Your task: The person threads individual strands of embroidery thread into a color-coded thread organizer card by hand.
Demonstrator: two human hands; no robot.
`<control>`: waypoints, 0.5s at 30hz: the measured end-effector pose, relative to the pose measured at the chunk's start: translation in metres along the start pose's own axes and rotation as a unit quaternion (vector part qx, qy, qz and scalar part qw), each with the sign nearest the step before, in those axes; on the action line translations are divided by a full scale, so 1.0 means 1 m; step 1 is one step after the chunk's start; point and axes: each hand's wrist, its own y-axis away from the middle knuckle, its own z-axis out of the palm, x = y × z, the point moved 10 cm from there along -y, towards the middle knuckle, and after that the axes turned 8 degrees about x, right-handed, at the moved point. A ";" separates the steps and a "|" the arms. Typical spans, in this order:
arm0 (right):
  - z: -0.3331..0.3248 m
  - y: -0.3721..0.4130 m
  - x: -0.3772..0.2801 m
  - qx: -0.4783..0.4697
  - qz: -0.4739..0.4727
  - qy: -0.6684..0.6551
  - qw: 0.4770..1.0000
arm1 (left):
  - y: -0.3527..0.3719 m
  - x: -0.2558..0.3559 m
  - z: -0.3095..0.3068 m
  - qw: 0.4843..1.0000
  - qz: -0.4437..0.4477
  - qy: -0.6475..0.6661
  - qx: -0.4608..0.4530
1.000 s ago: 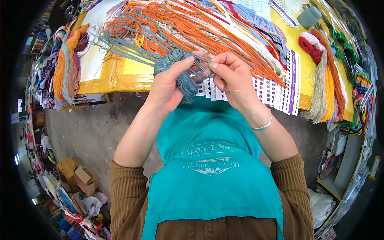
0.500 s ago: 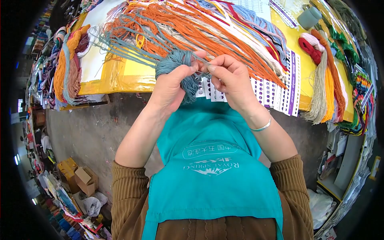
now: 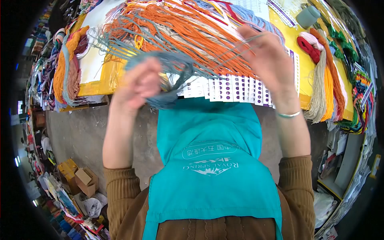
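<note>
A looped skein of blue-grey thread (image 3: 163,100) hangs from my left hand (image 3: 142,84), whose fingers are closed round it; motion smears both. My right hand (image 3: 270,60) is raised to the right, over the edge of the thread pile. Blue-grey strands stretch from the skein across to its fingers, which pinch them near the tips, though blur softens the detail. Long orange threads (image 3: 168,30) lie spread over the table beneath, with more blue-grey strands (image 3: 116,44) trailing across their left end.
Cards with rows of purple dots (image 3: 228,88) line the front edge of the yellow table (image 3: 302,90). To the right lie red, beige and orange skeins (image 3: 318,88) and a grey-green cup (image 3: 308,17). Orange and brown skeins (image 3: 66,74) hang at the left. Cardboard boxes (image 3: 85,180) sit on the floor.
My hands were together at the bundled skein. Now my left hand has moved left with it and my right hand up and right, drawing strands out between them. The skein has opened into loops.
</note>
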 end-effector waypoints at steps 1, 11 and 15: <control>-0.012 -0.002 -0.018 0.014 0.026 -0.081 0.996 | 0.006 0.024 0.004 0.991 0.013 0.120 -0.057; -0.234 0.080 -0.426 0.325 -0.448 0.345 0.758 | 0.185 0.248 -0.284 0.888 0.399 0.172 0.152; -0.070 0.110 -0.368 0.210 -0.574 0.733 0.299 | 0.134 0.198 -0.106 0.919 0.375 0.096 0.068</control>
